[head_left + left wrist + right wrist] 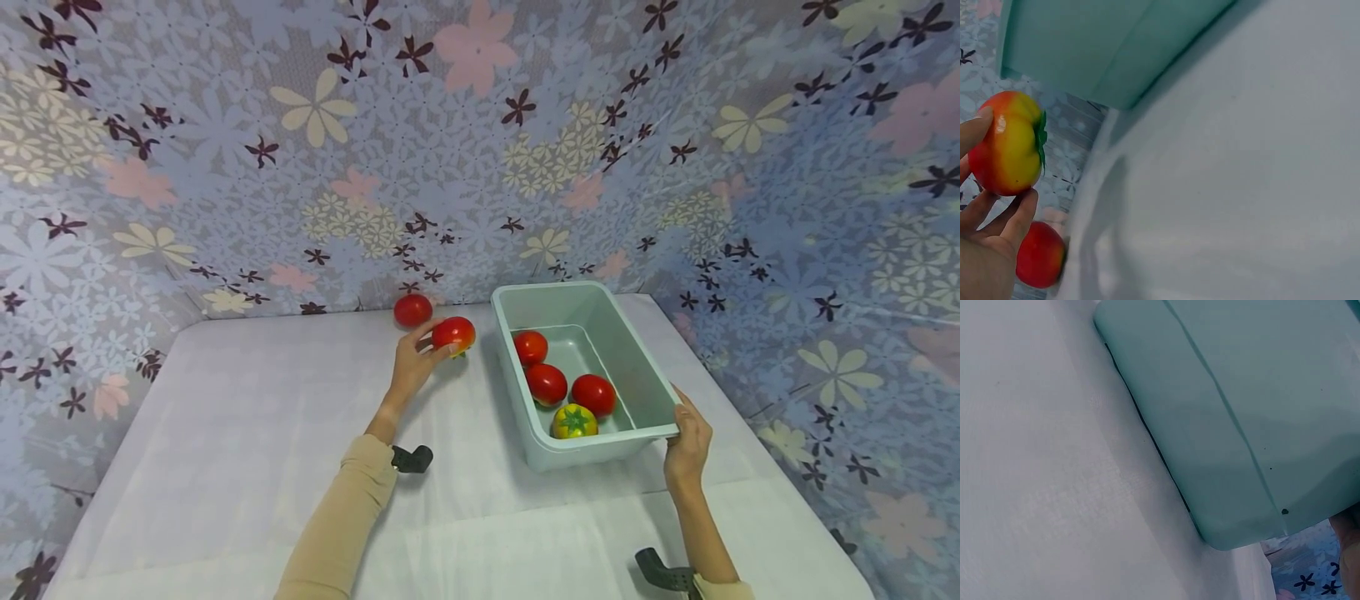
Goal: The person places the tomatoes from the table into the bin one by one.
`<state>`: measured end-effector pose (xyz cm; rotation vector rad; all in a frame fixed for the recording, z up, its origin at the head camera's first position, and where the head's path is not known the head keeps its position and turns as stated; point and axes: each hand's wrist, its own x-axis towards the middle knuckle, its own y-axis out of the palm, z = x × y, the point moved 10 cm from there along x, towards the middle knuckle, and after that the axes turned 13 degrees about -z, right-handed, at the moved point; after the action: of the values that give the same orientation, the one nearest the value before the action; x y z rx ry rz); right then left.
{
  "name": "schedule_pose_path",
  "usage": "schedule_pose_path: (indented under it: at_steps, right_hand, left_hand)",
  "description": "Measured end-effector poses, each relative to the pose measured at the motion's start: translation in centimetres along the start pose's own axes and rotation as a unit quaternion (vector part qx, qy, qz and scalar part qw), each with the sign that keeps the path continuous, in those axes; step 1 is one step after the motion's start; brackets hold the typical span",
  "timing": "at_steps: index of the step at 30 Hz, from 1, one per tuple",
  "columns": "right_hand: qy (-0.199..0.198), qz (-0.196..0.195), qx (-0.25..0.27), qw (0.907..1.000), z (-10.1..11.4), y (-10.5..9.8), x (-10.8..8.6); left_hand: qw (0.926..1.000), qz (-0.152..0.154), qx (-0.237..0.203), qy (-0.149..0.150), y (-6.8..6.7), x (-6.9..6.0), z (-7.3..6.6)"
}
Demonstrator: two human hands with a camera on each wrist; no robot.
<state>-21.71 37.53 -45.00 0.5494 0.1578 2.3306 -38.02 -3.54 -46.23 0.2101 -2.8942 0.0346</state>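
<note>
Treat the tomato (453,332), pinched in the left hand (412,362) beside the box (588,453) gripped by the right hand (688,446), as probably light, firm and slippery, holding around its widest sides, clear of the leaves (1042,140).

red-yellow fruit (454,333) held, pale green bin (592,452)

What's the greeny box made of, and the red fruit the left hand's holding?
The box looks like hard, satiny plastic: smooth walls, rounded corners. The red fruit in the left hand looks glossy, maybe painted plastic: it has a shiny spot. Real skin could shine too.
</note>
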Motion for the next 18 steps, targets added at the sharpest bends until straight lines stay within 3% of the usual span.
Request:
schedule_pose_path:
  at_steps: [6, 8, 18]
  right_hand:
    - [-0.002, 0.003, 0.003, 1.0, 0.0, 0.0, 0.0]
    - [-0.004, 0.002, 0.002, 1.0, 0.0, 0.0, 0.0]
    - [-0.006, 0.001, -0.01, 0.9999, -0.1, -0.2, 0.1]
  left_hand:
    - [0.9997, -0.01, -0.012, 0.019, -0.1, 0.3, -2.0]
    - [0.9993, -0.017, -0.02, 0.026, 0.0, 1.0, -1.5]
    - [0.9983, -0.031, -0.03, 0.04, 0.0, 1.5, -2.9]
